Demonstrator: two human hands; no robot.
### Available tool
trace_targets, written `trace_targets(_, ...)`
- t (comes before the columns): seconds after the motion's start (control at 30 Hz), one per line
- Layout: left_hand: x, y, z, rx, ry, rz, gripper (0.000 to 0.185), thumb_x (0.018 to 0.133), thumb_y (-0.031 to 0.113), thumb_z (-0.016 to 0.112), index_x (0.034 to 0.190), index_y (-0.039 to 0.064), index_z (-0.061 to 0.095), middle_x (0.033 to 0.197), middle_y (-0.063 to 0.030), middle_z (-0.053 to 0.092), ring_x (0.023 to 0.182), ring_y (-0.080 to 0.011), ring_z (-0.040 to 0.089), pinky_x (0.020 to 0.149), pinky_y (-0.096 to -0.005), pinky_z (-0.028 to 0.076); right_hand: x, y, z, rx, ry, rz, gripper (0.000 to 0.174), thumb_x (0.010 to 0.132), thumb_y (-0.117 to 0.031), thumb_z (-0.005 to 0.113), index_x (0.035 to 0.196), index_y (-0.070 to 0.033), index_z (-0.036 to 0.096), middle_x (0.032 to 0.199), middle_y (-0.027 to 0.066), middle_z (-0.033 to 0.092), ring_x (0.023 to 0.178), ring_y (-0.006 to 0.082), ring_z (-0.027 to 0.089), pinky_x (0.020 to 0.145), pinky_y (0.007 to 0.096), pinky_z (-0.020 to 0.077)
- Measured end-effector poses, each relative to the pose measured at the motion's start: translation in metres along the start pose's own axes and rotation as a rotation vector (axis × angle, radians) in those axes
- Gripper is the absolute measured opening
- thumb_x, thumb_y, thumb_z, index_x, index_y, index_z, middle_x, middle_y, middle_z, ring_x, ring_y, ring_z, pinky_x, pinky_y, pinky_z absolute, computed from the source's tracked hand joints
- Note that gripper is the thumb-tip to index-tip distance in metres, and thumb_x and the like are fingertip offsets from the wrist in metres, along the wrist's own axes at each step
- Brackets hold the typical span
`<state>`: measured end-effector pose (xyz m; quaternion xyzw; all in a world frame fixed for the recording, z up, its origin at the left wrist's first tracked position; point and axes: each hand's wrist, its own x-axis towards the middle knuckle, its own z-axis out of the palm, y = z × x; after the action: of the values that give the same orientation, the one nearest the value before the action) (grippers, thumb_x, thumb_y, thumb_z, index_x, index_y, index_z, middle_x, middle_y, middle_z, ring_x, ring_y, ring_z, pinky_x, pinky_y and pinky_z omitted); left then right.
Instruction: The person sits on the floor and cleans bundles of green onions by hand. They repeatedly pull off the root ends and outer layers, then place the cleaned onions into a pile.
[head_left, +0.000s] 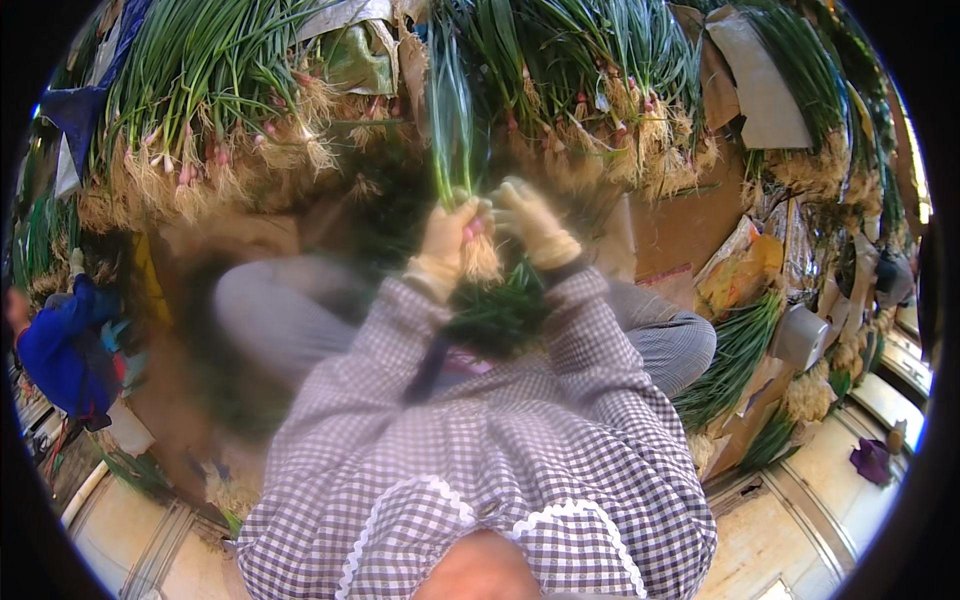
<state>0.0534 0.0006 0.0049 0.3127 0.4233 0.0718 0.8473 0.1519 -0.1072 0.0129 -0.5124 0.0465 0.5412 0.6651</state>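
Observation:
My gloved left hand (447, 238) grips a small bunch of green garlic plants (454, 127) low on the stems. Long leaves point away from me, and pinkish bulbs with pale stringy roots (481, 259) hang out on the near side of the hand. Just right of the bunch, my gloved right hand (534, 221) is raised with its fingers spread and nothing seen in them; it is slightly blurred. Below both hands, dark green leaf trimmings (499, 311) lie between my crossed legs.
Piles of garlic plants (210, 97) with roots towards me lie ahead left, and more plants (600, 82) lie ahead right. Cardboard (686, 217) covers the ground. A grey box-like object (799, 337) stands right, near another garlic bundle (739, 352). A person in blue (71, 352) is at far left.

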Motion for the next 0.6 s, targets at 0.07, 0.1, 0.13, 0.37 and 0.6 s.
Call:
trace_targets(0.07,-0.015,-0.003,-0.012,0.018,-0.030,-0.030,0.007,0.094,0.012,0.054,0.096,0.006,0.056,0.088,-0.0073,0.064,0.075,-0.0155,0.062,0.070,-0.0266,0.055,0.014,0.008,0.008,0.273,-0.073,0.304,0.050,0.094,-0.043,0.051,0.124,-0.003,0.048,0.112,0.0157,0.060,0.083,0.0256,0.060,0.079,0.0404,0.0514)
trace_targets(0.1,-0.021,-0.006,-0.016,-0.025,-0.068,-0.017,0.007,0.094,0.012,0.053,0.096,0.006,0.056,0.087,-0.0072,0.064,0.075,-0.0153,0.062,0.069,-0.0263,0.055,0.017,0.013,0.013,0.177,-0.094,0.241,0.046,0.093,-0.046,0.051,0.112,-0.004,0.053,0.103,0.0131,0.061,0.079,0.0240,0.060,0.071,0.0364,0.0542)
trace_targets(0.13,-0.023,-0.007,-0.019,-0.006,-0.022,-0.022,0.007,0.094,0.012,0.053,0.096,0.006,0.056,0.085,-0.0068,0.064,0.073,-0.0151,0.062,0.067,-0.0263,0.054,0.023,0.018,0.019,0.275,-0.095,0.263,0.042,0.093,-0.044,0.051,0.108,-0.005,0.053,0.099,0.0114,0.061,0.077,0.0227,0.061,0.064,0.0335,0.0541)
trace_targets(0.37,-0.043,0.000,-0.011,-0.027,-0.077,0.143,0.005,0.095,0.011,0.051,0.099,0.007,0.051,0.073,-0.0014,0.056,0.063,-0.0123,0.056,0.058,-0.0252,0.052,0.048,0.047,0.026,-0.024,0.376,0.117,0.032,0.090,-0.033,0.055,0.102,-0.004,0.059,0.088,0.0091,0.058,0.073,0.0209,0.054,0.067,0.0364,0.0504)
trace_targets(0.6,-0.054,0.081,0.018,-0.106,-0.137,0.366,0.028,0.096,0.015,0.052,0.121,0.004,0.046,0.058,0.0043,0.038,0.047,-0.0078,0.035,0.044,-0.0222,0.032,0.109,-0.010,-0.031,-1.074,0.417,-0.266,0.044,0.078,-0.031,0.070,0.110,-0.004,0.060,0.114,0.0171,0.057,0.110,0.0318,0.054,0.092,0.0410,0.0440)
